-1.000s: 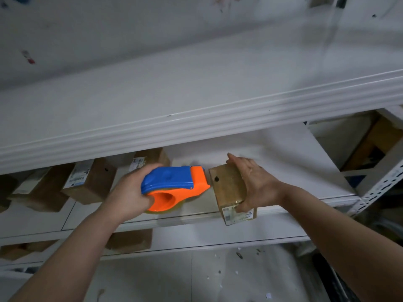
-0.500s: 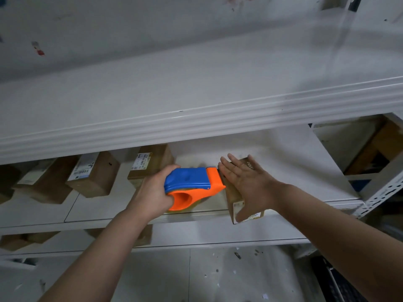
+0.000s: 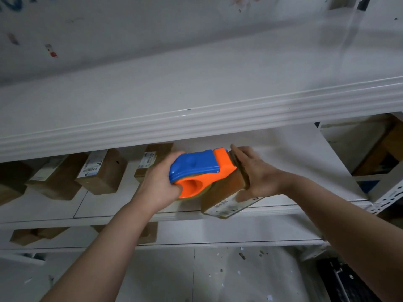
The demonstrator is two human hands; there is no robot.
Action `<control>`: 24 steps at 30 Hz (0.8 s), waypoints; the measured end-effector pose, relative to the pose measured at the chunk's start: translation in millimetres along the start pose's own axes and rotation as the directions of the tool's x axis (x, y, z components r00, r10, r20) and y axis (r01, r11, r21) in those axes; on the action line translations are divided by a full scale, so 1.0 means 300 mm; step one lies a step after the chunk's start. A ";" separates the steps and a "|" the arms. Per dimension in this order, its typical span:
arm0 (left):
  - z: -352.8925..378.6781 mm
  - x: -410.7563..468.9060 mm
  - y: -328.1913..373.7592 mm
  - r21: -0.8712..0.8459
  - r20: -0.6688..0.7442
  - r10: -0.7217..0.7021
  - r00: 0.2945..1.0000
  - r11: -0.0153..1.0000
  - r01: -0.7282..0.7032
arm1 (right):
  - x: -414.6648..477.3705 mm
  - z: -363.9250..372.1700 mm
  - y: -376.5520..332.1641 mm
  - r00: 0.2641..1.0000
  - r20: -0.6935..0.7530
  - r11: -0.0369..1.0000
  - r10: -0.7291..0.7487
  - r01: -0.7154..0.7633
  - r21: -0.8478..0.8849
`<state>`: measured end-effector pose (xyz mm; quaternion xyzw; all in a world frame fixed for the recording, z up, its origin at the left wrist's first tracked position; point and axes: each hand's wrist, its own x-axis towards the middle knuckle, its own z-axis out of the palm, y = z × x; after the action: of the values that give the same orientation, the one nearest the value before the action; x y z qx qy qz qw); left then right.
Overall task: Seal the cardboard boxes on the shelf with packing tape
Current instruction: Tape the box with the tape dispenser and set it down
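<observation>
The box (image 3: pixel 220 192) in hand is found a little right of the centre of the frame, at the front edge of the middle shelf (image 3: pixel 305 207). It is tilted there, and its labelled near end hangs over the edge. It is held by the right hand (image 3: pixel 256 176): the fingers are laid almost straight along its upper right side and the thumb is closed against the near end, so the box is clasped between them. The tape dispenser (image 3: pixel 196 171), blue above and orange below, is gripped by the left hand (image 3: pixel 156 185), which is curled round its rear part. One relation matters most. The long axis of the box runs from the labelled end, low in the frame, up and away to the far end under the upper shelf (image 3: pixel 196 120), and the orange nose of the dispenser is set at that far end, touching the box. The dispenser thus lies left of the box and partly over it. It is judged that the tape must be drawn along this axis, toward the lower part of the frame. Whether tape is already stuck on the box cannot be told. Other boxes (image 3: pixel 102 171) are seen on the same shelf at the left, well apart.
</observation>
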<state>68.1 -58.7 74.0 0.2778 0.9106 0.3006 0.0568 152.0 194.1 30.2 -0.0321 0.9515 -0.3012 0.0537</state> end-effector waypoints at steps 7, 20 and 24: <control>0.150 0.040 0.154 0.169 0.175 0.084 0.981 0.979 -0.114 | -0.139 0.121 0.195 0.991 -0.036 0.956 0.128 -0.113 0.270; -0.006 0.043 0.006 0.288 0.168 0.000 0.986 0.956 -0.049 | -0.206 0.147 0.314 0.965 -0.086 0.933 0.249 -0.215 0.287; -0.091 -0.015 -0.123 0.290 0.144 -0.070 0.987 0.957 0.026 | -0.181 0.137 0.302 0.977 -0.077 0.954 0.197 -0.174 0.243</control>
<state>47.1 -99.7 74.6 0.2830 0.9441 0.1415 0.0927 208.1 249.8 -50.9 0.0791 0.9095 -0.4064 0.0375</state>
